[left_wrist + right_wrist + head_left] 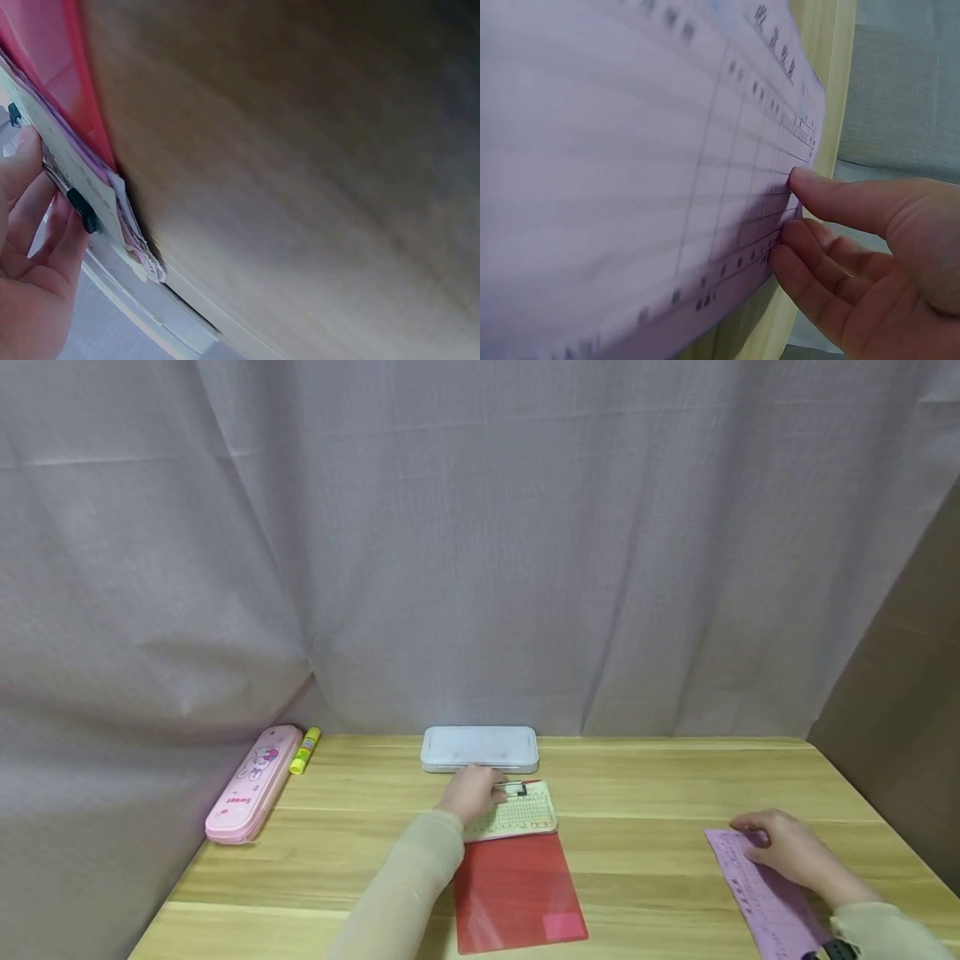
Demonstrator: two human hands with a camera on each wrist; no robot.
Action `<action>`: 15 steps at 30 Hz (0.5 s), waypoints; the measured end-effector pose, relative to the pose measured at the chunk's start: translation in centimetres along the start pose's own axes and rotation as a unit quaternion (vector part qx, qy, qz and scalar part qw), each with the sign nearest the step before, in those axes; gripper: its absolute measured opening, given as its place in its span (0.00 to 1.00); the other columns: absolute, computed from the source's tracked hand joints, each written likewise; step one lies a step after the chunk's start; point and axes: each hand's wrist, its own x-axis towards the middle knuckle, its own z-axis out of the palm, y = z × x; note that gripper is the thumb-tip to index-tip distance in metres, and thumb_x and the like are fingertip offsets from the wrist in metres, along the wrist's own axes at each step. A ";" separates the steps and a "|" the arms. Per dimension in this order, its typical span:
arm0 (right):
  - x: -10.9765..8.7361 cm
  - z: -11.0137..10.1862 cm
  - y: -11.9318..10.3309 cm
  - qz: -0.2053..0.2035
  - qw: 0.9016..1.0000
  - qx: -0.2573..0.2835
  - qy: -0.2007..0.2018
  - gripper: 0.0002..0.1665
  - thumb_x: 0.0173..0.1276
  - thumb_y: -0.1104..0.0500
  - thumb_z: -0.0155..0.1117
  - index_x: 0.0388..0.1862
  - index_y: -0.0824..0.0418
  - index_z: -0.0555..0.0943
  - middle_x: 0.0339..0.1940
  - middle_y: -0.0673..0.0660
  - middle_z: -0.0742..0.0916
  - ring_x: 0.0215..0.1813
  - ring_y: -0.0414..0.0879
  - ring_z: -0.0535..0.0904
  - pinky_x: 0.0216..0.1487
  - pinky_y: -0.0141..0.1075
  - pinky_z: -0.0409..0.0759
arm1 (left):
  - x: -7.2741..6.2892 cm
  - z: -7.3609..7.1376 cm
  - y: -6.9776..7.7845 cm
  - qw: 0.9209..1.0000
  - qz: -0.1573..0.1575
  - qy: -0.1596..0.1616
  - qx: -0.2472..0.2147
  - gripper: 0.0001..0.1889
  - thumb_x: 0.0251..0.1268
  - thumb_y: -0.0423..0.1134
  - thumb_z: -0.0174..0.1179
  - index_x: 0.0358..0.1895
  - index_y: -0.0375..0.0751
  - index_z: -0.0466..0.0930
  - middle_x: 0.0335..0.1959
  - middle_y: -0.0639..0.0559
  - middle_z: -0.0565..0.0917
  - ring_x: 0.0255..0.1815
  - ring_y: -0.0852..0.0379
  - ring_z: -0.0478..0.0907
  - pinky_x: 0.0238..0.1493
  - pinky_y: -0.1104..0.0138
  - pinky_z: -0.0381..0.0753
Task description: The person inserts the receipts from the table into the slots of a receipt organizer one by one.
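Observation:
A stack of pale yellow form sheets (521, 814) lies on a red translucent folder (517, 893) mid-table. At the stack's far edge is a metal clip (512, 786) with black ends, and my left hand (471, 795) pinches it between thumb and fingers. In the left wrist view, pink and purple layers show under the top sheet (71, 161), next to a black clip end (82, 211). To the right, my right hand (797, 853) pinches the edge of a purple printed receipt sheet (772, 902). Ruled columns and printed characters cover this sheet (630, 165) in the right wrist view.
Just behind the stack stands a white flat case (480, 745), near the grey curtain (480, 568). A pink pencil case (251, 785) and a yellow glue stick (305, 750) lie at the left on the wooden table (645, 860).

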 end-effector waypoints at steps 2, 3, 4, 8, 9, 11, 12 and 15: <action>0.1 0.0 0.0 0.008 1.000 0.000 -0.008 0.18 0.48 0.68 0.71 0.41 0.71 0.82 0.37 0.66 0.85 0.43 0.65 0.79 0.45 0.59 0.74 | 0.0 0.0 0.0 1.000 0.002 0.002 0.002 0.13 0.54 0.44 0.69 0.43 0.48 0.87 0.38 0.57 0.87 0.42 0.58 0.84 0.47 0.66 0.81; 0.1 0.0 0.1 0.011 1.000 -0.002 -0.008 0.18 0.48 0.68 0.71 0.41 0.71 0.82 0.36 0.65 0.85 0.41 0.64 0.79 0.44 0.58 0.75 | 0.0 0.0 0.0 1.000 0.001 0.002 0.001 0.13 0.54 0.44 0.69 0.43 0.47 0.87 0.38 0.57 0.87 0.42 0.58 0.84 0.46 0.66 0.81; 0.1 0.0 0.1 0.013 1.000 -0.003 -0.009 0.18 0.48 0.67 0.71 0.40 0.70 0.82 0.35 0.64 0.85 0.40 0.62 0.79 0.43 0.57 0.75 | 0.0 0.0 0.0 1.000 0.001 0.001 -0.001 0.13 0.54 0.44 0.69 0.43 0.47 0.87 0.38 0.57 0.87 0.42 0.58 0.84 0.47 0.66 0.81; -0.1 0.0 0.2 0.020 1.000 0.001 -0.006 0.16 0.49 0.66 0.71 0.39 0.68 0.82 0.34 0.62 0.84 0.38 0.59 0.79 0.42 0.55 0.76 | 0.0 -0.1 0.0 1.000 -0.006 -0.005 -0.009 0.13 0.55 0.44 0.68 0.44 0.46 0.87 0.39 0.56 0.87 0.43 0.58 0.83 0.47 0.66 0.80; -0.1 0.0 0.2 0.023 1.000 0.003 -0.004 0.15 0.49 0.66 0.71 0.38 0.68 0.82 0.34 0.61 0.84 0.38 0.59 0.79 0.42 0.55 0.75 | 0.0 0.0 0.0 1.000 -0.006 -0.006 -0.009 0.14 0.55 0.44 0.68 0.44 0.46 0.87 0.40 0.56 0.87 0.43 0.58 0.83 0.48 0.66 0.80; -0.2 0.1 0.2 0.027 1.000 0.011 -0.002 0.13 0.49 0.67 0.71 0.36 0.67 0.81 0.34 0.60 0.84 0.39 0.60 0.78 0.42 0.55 0.75 | 0.0 0.0 0.0 1.000 -0.008 -0.006 -0.007 0.14 0.55 0.44 0.68 0.45 0.47 0.87 0.40 0.56 0.87 0.44 0.58 0.83 0.48 0.66 0.80; -0.2 0.1 0.3 0.029 1.000 0.012 0.001 0.13 0.49 0.67 0.71 0.35 0.66 0.81 0.34 0.60 0.83 0.39 0.60 0.78 0.42 0.55 0.75 | 0.1 0.0 0.0 1.000 -0.008 -0.006 -0.006 0.14 0.55 0.44 0.68 0.44 0.47 0.87 0.40 0.56 0.87 0.44 0.58 0.83 0.48 0.66 0.80; -0.1 0.3 0.3 0.034 0.999 0.018 0.004 0.13 0.49 0.66 0.72 0.33 0.65 0.79 0.32 0.59 0.83 0.38 0.59 0.79 0.41 0.54 0.76 | 0.0 -0.1 0.0 1.000 -0.008 -0.006 -0.005 0.13 0.55 0.44 0.68 0.44 0.47 0.87 0.40 0.56 0.87 0.44 0.58 0.83 0.48 0.66 0.80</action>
